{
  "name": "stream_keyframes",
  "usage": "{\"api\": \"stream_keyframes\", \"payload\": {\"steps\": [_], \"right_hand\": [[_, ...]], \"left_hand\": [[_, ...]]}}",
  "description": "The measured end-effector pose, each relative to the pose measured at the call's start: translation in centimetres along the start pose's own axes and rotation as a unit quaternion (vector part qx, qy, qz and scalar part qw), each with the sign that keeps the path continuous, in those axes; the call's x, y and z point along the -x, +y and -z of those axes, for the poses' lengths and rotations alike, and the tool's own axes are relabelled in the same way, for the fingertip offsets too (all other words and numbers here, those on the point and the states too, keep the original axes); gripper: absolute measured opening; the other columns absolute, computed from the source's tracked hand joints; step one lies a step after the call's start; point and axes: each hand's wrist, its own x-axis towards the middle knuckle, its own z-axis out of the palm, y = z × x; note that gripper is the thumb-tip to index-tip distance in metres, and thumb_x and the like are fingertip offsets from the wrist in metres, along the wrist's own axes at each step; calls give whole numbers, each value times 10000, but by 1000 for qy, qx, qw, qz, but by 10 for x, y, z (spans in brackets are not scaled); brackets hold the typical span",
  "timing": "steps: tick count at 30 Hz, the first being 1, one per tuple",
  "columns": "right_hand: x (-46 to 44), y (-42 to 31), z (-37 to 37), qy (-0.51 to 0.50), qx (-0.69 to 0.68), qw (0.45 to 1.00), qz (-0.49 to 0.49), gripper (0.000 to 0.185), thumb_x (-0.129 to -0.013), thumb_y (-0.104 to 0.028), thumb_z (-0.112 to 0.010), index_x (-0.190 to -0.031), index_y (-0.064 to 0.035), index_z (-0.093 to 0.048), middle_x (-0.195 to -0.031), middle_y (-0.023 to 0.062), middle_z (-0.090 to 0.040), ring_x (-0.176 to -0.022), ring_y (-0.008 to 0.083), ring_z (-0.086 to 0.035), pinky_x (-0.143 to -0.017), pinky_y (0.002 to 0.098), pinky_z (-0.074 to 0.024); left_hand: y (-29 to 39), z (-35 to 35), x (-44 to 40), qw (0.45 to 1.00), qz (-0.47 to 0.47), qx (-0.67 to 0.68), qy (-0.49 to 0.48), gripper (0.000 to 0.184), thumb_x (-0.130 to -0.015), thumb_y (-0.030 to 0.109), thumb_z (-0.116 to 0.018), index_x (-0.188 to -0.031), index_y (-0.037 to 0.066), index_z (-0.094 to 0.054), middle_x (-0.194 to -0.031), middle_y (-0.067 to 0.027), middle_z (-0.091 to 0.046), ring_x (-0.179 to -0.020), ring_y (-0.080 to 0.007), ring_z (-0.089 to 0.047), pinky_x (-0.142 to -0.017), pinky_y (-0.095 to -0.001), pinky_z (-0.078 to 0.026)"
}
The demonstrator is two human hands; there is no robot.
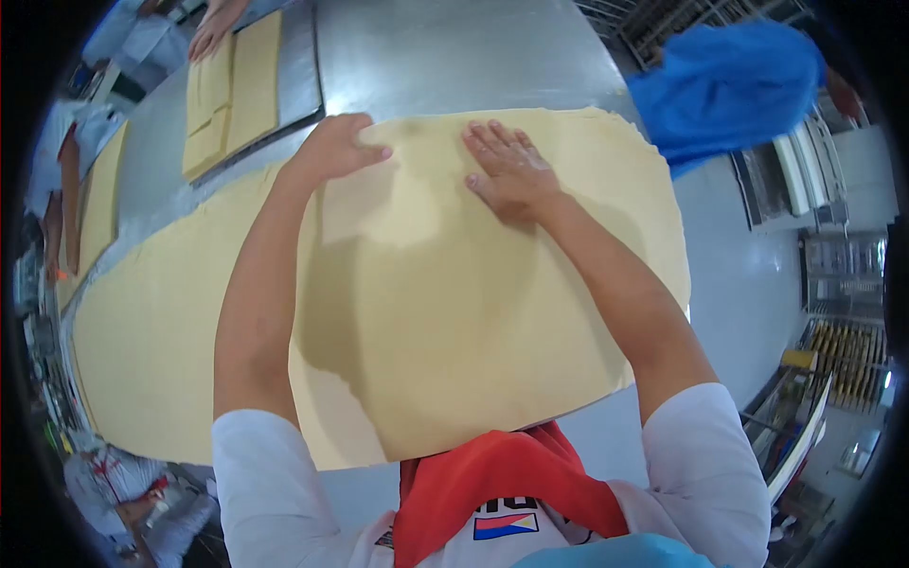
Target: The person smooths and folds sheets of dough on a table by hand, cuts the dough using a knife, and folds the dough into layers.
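Cool, bright light seems to fall from above. Soft, overlapping shadows cover much of the dough (473, 322), with one paler patch near its far edge. Beyond the dough, the metal counter (454, 57) throws back a whitish glare. The dough itself looks fairly clear; right of it, the blue cloth (729, 90) is softly blurred and the rack (843, 364) lacks fine detail. Wide-lens distortion bends the outer surroundings, and the corners go black.
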Motion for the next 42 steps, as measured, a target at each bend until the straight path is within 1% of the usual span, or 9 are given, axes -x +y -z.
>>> {"api": "stream_keyframes", "payload": {"steps": [4,9,12,14,17,20,24,32,42], "right_hand": [[-17,-6,-1,7,10,999,-44,711,-1057,-485,-334,-1644,-132,-146,-1721,35,-113,-1587,234,-74,-1291,481,-71],[-55,-46,34,84,-48,995,-36,763,-950,-377,-577,-1603,-129,-271,-1672,47,-276,-1553,224,-212,-1279,548,-84],[-93,-64,39,159,-119,976,89,608,-877,-276,-654,-1454,-150,-508,-1521,76,-494,-1434,257,-421,-1235,513,-261],[-111,-70,50,-3,-112,991,75,273,-876,-224,-712,-1120,-111,-667,-1123,96,-681,-1133,307,-621,-988,466,-478],[-121,-56,27,142,-154,966,149,172,-869,-218,-719,-914,-65,-654,-909,99,-671,-945,330,-651,-803,453,-499],[-113,-54,28,165,-208,959,102,213,-864,-219,-731,-958,-53,-637,-971,108,-664,-1012,340,-628,-843,471,-488],[-81,-39,8,330,-136,930,88,240,-910,-239,-675,-1073,-69,-638,-1127,97,-654,-1110,330,-595,-971,484,-468],[-35,-68,7,-9,11,999,37,668,-1073,-415,-339,-1617,-51,-209,-1710,95,-140,-1585,243,-86,-1297,435,-87],[-69,-76,-5,2,-38,991,130,726,-1055,-482,-338,-1620,-49,-195,-1711,87,-148,-1585,236,-90,-1293,447,-76]], "left_hand": [[21,47,-4,974,82,-24,-210,572,-798,416,-802,-1194,22,-679,-1039,-199,-712,-992,-384,-669,-866,-451,-524],[26,37,13,996,-34,-16,-80,404,-869,359,-764,-1062,29,-635,-905,-182,-672,-900,-379,-640,-786,-474,-488],[26,34,21,992,-97,-74,-21,392,-902,374,-742,-932,19,-578,-817,-178,-646,-824,-385,-610,-732,-485,-460],[30,44,28,999,-3,-27,-35,421,-882,400,-763,-886,17,-588,-787,-170,-633,-802,-370,-618,-718,-474,-462],[-2,47,31,992,83,17,-89,494,-854,461,-784,-811,12,-582,-748,-156,-616,-772,-344,-630,-689,-461,-460],[-39,27,33,991,-107,40,63,570,-830,546,-780,-766,13,-591,-729,-138,-604,-758,-321,-641,-676,-445,-468],[-25,30,35,1000,-5,-8,14,584,-878,596,-703,-790,25,-612,-754,-142,-626,-789,-339,-658,-693,-456,-493],[-32,4,29,975,4,-194,108,582,-931,635,-572,-860,67,-675,-897,-142,-696,-838,-372,-698,-702,-491,-541],[-57,56,38,994,-78,-74,0,471,-786,387,-837,-777,0,-569,-723,-156,-511,-714,-328,-490,-708,-413,-438]]}}
